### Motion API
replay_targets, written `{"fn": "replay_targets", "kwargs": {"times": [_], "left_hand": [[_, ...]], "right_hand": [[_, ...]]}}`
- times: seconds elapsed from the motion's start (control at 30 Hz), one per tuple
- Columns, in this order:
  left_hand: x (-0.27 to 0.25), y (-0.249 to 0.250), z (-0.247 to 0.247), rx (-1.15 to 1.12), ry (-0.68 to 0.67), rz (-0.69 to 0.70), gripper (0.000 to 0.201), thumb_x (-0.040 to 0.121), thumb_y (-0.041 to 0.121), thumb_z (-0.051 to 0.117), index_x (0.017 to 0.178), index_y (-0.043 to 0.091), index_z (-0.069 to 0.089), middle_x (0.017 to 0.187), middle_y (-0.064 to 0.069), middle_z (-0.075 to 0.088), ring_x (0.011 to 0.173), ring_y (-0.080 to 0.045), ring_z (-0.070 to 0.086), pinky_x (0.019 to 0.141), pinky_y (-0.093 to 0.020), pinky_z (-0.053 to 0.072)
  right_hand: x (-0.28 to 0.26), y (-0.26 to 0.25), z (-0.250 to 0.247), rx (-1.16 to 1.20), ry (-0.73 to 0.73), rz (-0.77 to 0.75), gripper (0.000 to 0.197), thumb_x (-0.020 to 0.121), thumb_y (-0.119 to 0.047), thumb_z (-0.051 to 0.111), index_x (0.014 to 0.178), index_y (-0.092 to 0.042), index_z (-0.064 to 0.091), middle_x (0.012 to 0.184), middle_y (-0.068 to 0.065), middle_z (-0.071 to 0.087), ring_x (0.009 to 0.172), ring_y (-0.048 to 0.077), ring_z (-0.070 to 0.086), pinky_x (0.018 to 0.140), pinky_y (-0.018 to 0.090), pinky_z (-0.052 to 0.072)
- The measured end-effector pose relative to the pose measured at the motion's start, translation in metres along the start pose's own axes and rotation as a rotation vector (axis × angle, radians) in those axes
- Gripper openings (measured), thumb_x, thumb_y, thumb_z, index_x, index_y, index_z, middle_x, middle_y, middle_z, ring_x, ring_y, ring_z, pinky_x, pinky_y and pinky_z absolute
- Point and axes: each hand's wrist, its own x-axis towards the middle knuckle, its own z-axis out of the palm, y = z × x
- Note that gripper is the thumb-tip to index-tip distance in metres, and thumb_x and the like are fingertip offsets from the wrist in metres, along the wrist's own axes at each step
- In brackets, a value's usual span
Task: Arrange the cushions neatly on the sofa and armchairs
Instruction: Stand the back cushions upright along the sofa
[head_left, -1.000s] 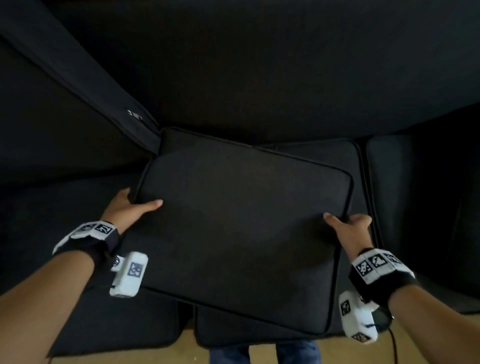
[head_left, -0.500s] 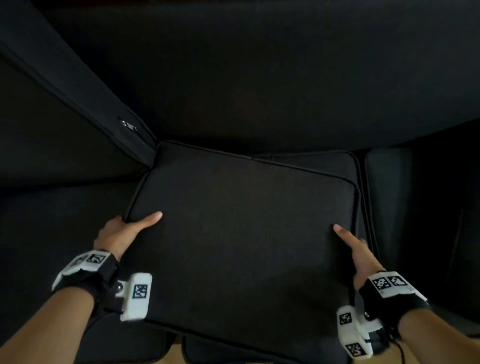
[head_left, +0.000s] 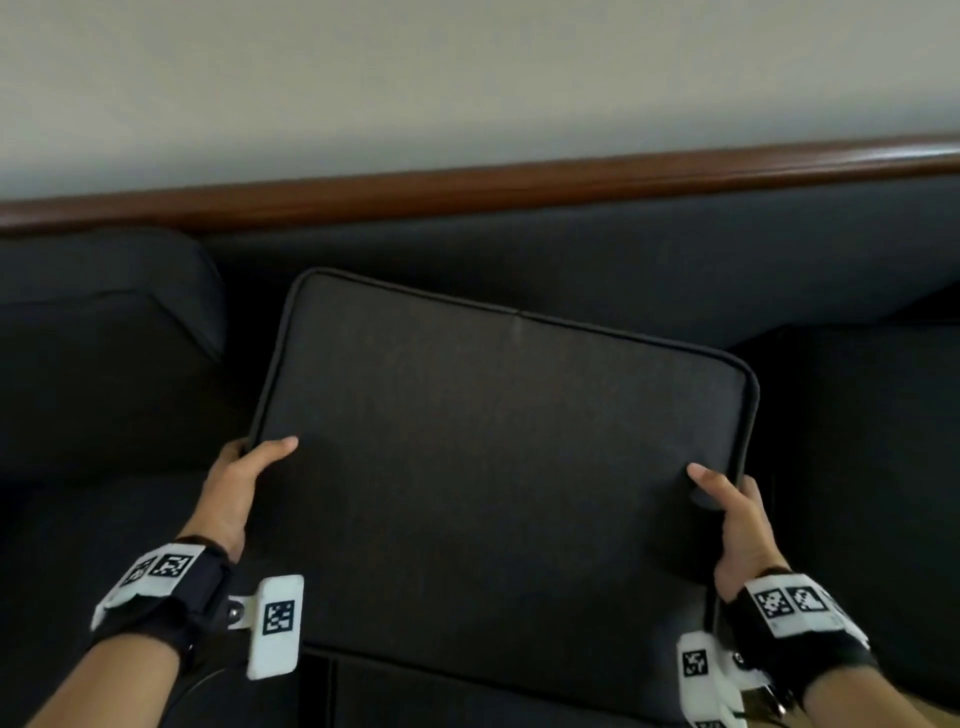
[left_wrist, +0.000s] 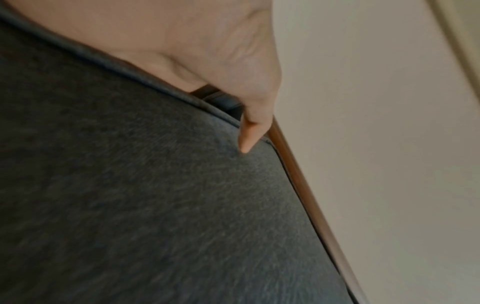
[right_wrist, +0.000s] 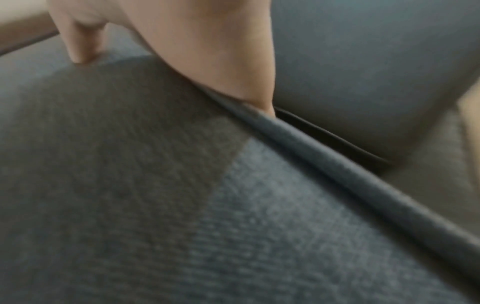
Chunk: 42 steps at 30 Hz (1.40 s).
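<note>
A large dark grey square cushion (head_left: 498, 467) with piped edges is held up, tilted, in front of the sofa's backrest (head_left: 571, 260). My left hand (head_left: 244, 478) grips its left edge, thumb on the front face and fingers hidden behind. My right hand (head_left: 727, 504) grips its right edge the same way. In the left wrist view the thumb (left_wrist: 249, 133) presses on the cushion (left_wrist: 155, 205). The right wrist view shows the cushion (right_wrist: 182, 205) with its piping under my right hand (right_wrist: 182, 51).
A back cushion (head_left: 104, 353) stands at the sofa's left and another (head_left: 872, 441) at the right. A brown wooden rail (head_left: 467, 187) tops the sofa, with a pale wall (head_left: 467, 78) behind. Seat cushions (head_left: 467, 696) lie below.
Both hands have lifted the cushion off the seat and raised it toward the backrest. The head view has tipped up, so the rail and wall now show.
</note>
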Motion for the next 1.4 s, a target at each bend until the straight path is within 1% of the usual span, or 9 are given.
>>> {"fn": "replay_targets", "kwargs": {"times": [0.13,0.3,0.47,0.63,0.83,0.9,1.03,1.3,1.4], "left_hand": [[-0.013,0.031,0.008,-0.161,-0.047,-0.025,0.068,0.065,0.018,0.067,0.129,0.001,0.052,0.103,-0.020,0.063,0.086,-0.033,0.063,0.071,-0.040,0.052],[-0.034,0.050,0.015,-0.259,-0.049,0.104,0.041,0.080,-0.008,0.044,0.115,0.012,0.053,0.094,-0.007,0.062,0.088,-0.025,0.058,0.070,-0.036,0.045],[-0.039,0.055,0.009,-0.298,-0.070,0.254,0.036,0.048,-0.008,0.061,0.075,0.016,0.066,0.072,0.003,0.066,0.088,-0.021,0.055,0.073,-0.018,0.044],[-0.025,0.040,0.014,-0.367,0.017,0.160,0.069,0.066,-0.003,0.057,0.124,0.033,0.051,0.109,0.013,0.062,0.123,-0.018,0.047,0.106,-0.038,0.029],[-0.055,0.086,0.035,-0.426,0.169,0.374,0.061,0.082,0.010,0.055,0.140,0.028,0.049,0.129,0.008,0.055,0.115,-0.008,0.050,0.098,-0.028,0.034],[-0.052,0.106,0.042,-0.167,0.159,0.411,0.057,0.092,0.010,0.054,0.144,0.029,0.043,0.147,-0.001,0.042,0.128,-0.017,0.045,0.101,-0.028,0.039],[-0.040,0.131,0.047,0.813,0.167,0.246,0.071,0.093,0.035,0.054,0.149,0.051,0.015,0.165,0.002,0.000,0.149,-0.031,0.012,0.113,-0.062,0.018],[-0.045,0.117,0.031,1.030,0.212,0.382,0.084,0.087,0.026,0.062,0.150,0.048,0.010,0.164,-0.001,-0.002,0.148,-0.024,0.017,0.112,-0.057,0.024],[-0.067,0.094,0.020,1.015,0.192,0.425,0.088,0.085,0.027,0.063,0.149,0.049,0.007,0.164,-0.002,-0.003,0.142,-0.023,0.028,0.110,-0.052,0.025]], "right_hand": [[0.009,-0.054,0.013,0.066,-0.102,-0.118,0.029,0.077,-0.007,0.064,0.097,-0.027,0.059,0.104,0.010,0.065,0.089,0.031,0.064,0.073,0.049,0.054],[0.020,-0.093,0.027,0.184,-0.203,-0.227,0.068,0.057,0.014,0.048,0.107,-0.029,0.061,0.114,0.004,0.064,0.098,0.029,0.061,0.078,0.047,0.052],[0.029,-0.086,0.037,0.191,-0.275,-0.242,0.070,0.049,0.015,0.047,0.107,-0.018,0.069,0.088,-0.002,0.074,0.085,0.018,0.069,0.058,0.026,0.057],[0.020,-0.085,0.056,0.093,-0.291,-0.275,0.081,0.066,0.013,0.054,0.117,-0.050,0.055,0.118,-0.008,0.057,0.098,0.012,0.058,0.069,0.025,0.046],[0.018,-0.118,0.090,-0.107,-0.152,-0.306,0.073,0.077,0.007,0.063,0.135,-0.035,0.047,0.127,0.002,0.057,0.109,0.019,0.057,0.073,0.028,0.045],[0.016,-0.122,0.098,-0.173,-0.126,-0.351,0.075,0.079,0.004,0.067,0.138,-0.035,0.044,0.133,0.005,0.056,0.119,0.023,0.055,0.089,0.035,0.048],[0.003,-0.128,0.119,-0.383,-0.101,-0.375,0.082,0.083,-0.003,0.069,0.150,-0.032,0.030,0.150,0.007,0.041,0.135,0.027,0.041,0.110,0.049,0.037],[-0.062,-0.140,0.183,-1.038,0.016,-0.510,0.060,0.085,-0.032,0.067,0.139,-0.025,0.043,0.145,0.018,0.028,0.131,0.039,0.028,0.105,0.048,0.034],[-0.097,-0.126,0.216,-1.204,-0.037,-0.718,0.066,0.081,-0.040,0.070,0.139,-0.026,0.042,0.144,0.014,0.024,0.135,0.035,0.022,0.108,0.048,0.031]]}}
